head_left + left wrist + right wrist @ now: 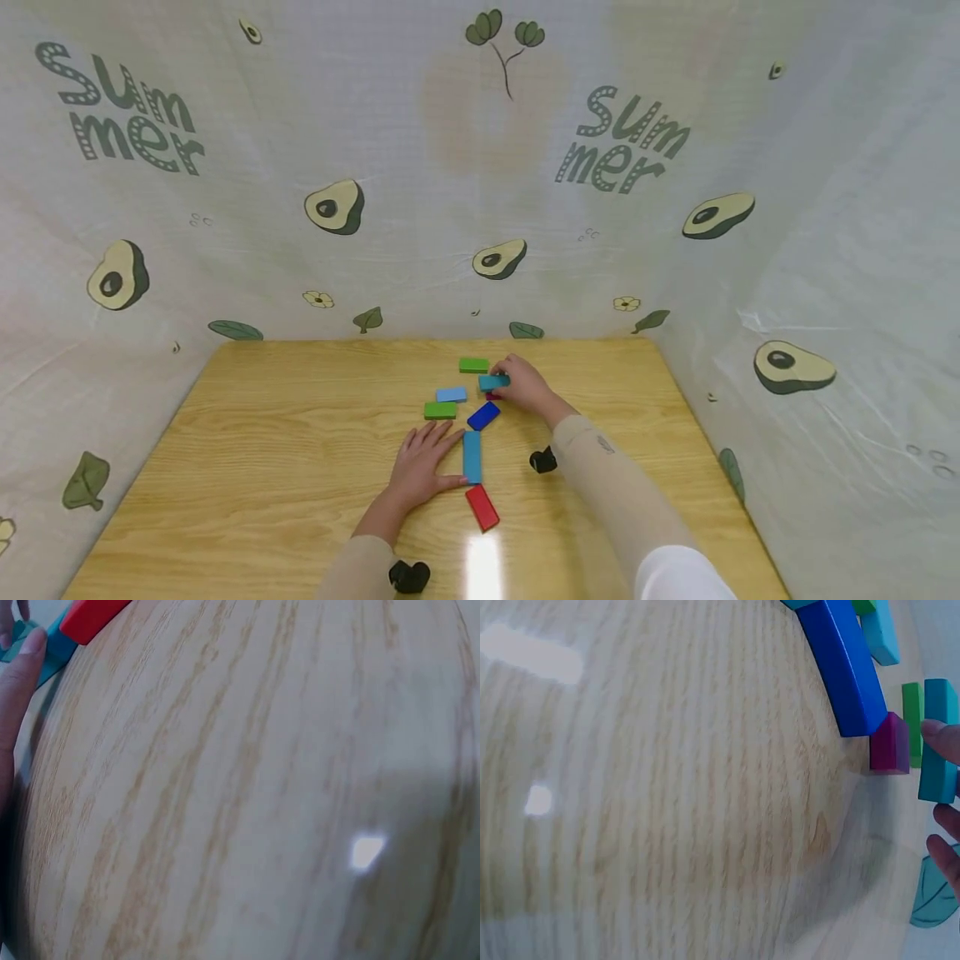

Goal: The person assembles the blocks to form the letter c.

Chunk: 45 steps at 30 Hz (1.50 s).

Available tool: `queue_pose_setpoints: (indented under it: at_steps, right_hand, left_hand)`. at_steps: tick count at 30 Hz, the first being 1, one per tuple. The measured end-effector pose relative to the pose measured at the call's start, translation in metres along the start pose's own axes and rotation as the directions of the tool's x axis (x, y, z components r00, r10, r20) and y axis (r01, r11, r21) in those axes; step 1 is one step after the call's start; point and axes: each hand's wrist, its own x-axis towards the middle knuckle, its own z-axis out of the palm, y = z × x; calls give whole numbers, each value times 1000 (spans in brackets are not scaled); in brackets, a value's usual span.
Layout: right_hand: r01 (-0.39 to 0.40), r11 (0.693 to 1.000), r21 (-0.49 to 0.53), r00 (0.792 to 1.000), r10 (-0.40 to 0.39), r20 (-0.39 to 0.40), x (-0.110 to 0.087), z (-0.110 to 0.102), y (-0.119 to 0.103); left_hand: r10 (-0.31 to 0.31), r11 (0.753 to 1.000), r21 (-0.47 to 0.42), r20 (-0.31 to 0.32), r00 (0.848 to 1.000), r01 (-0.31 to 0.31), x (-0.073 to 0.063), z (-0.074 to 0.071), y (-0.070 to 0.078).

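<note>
Right fingers (512,365) pinch a teal block (489,383) lengthwise left-to-right, while spread left fingers (450,442) touch an azure block (472,457) pointing away.

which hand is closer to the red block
Left. The left hand lies just beyond and left of the red block, touching the medium blue block; the right hand is farther away, past the dark blue block, with a teal block in its grip.

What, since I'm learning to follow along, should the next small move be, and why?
Probably lower the teal block beside the purple block: the right hand pinches it, seemingly above the table, and the right wrist view shows a gap between these blocks.
</note>
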Motion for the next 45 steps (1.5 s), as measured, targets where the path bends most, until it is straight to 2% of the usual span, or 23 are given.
queue_pose_setpoints:
  at_steps: [9,15,23,31,39,45]
  right_hand:
    - [-29,999,14,1000,29,11,-17,1,3]
    - [-6,1000,-13,1000,6,0,-26,2,9]
    - [14,1000,0,1000,-14,-20,-33,5,17]
    - [-44,999,18,999,44,-7,-39,5,20]
    - [-72,997,18,997,72,-1,-45,7,23]
    - [-79,996,33,997,79,7,-47,9,28]
  left_hand:
    - [-1,1000,12,2,1000,1,0,3,-5]
    - [-14,1000,25,16,1000,14,2,3,-5]
    - [-23,999,30,19,1000,22,4,3,-8]
    - [-12,999,33,6,1000,12,4,1,-7]
    - [-23,999,35,23,999,22,3,-2,-3]
    - [1,1000,22,9,1000,-1,2,0,-1]
